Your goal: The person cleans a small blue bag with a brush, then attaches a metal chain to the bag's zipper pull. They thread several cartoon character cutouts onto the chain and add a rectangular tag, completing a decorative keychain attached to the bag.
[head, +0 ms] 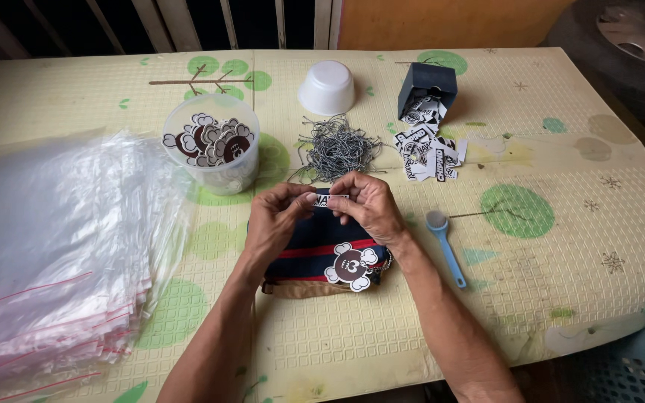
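Small label held level above the folded cloth.
My left hand [274, 224] and right hand [371, 205] pinch the label [329, 200] at its ends, long axis left to right, just beyond the navy cloth [322, 250]. Farther off lie the string tangle [337, 147] and white bowl [327, 87] on the patterned mat [561, 246].

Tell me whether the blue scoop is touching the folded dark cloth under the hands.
Apart. The head view shows the blue scoop lying on the mat to the right of the dark cloth, with bare mat plainly between them.
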